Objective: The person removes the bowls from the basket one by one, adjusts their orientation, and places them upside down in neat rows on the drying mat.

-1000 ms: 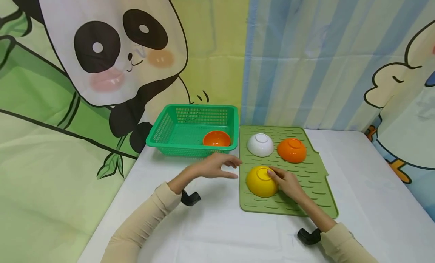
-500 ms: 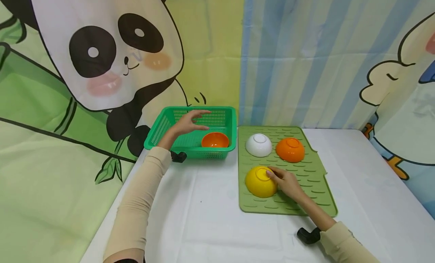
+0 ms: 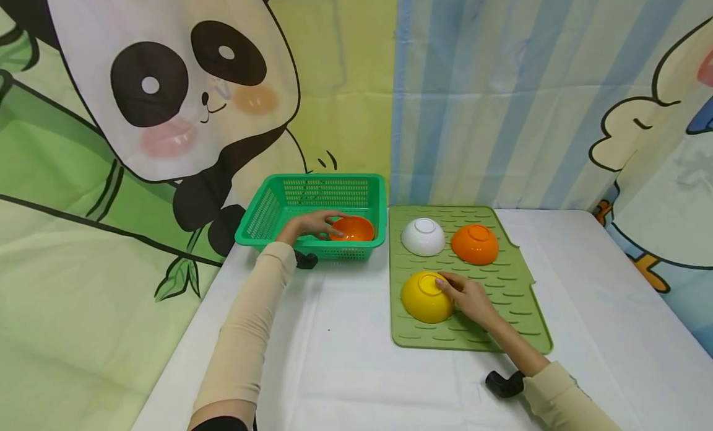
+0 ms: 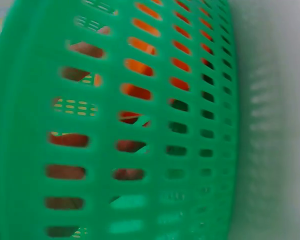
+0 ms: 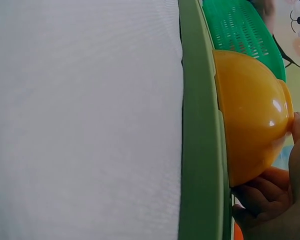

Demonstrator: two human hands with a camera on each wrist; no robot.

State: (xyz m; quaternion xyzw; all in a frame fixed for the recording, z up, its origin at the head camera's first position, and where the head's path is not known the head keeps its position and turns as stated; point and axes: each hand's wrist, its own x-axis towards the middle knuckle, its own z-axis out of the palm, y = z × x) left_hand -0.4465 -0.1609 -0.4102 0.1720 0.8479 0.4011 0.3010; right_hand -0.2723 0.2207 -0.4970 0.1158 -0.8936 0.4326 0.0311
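In the head view my left hand (image 3: 312, 224) reaches over the front wall of the green basket (image 3: 262, 240). Its thumb and fingers are spread apart at the left rim of an orange bowl (image 3: 356, 228) inside. Through the basket's slots, the left wrist view shows parts of the fingers and the orange bowl (image 4: 140, 67); whether they grip it is hidden. My right hand (image 3: 470, 300) holds an upside-down yellow bowl (image 3: 423, 301) on the green drying mat (image 3: 429, 342). The right wrist view shows the thumb at the yellow bowl's (image 5: 250, 115) base and the fingers along its side.
Behind the yellow bowl, a white bowl (image 3: 423, 239) and another orange bowl (image 3: 475, 246) lie upside down on the mat. The white-covered table (image 3: 345, 369) ends at a printed curtain (image 3: 473, 96) at the back.
My left hand has moved from beside the mat up over the basket, then down to the orange bowl in it. My right hand keeps its place on the yellow bowl.
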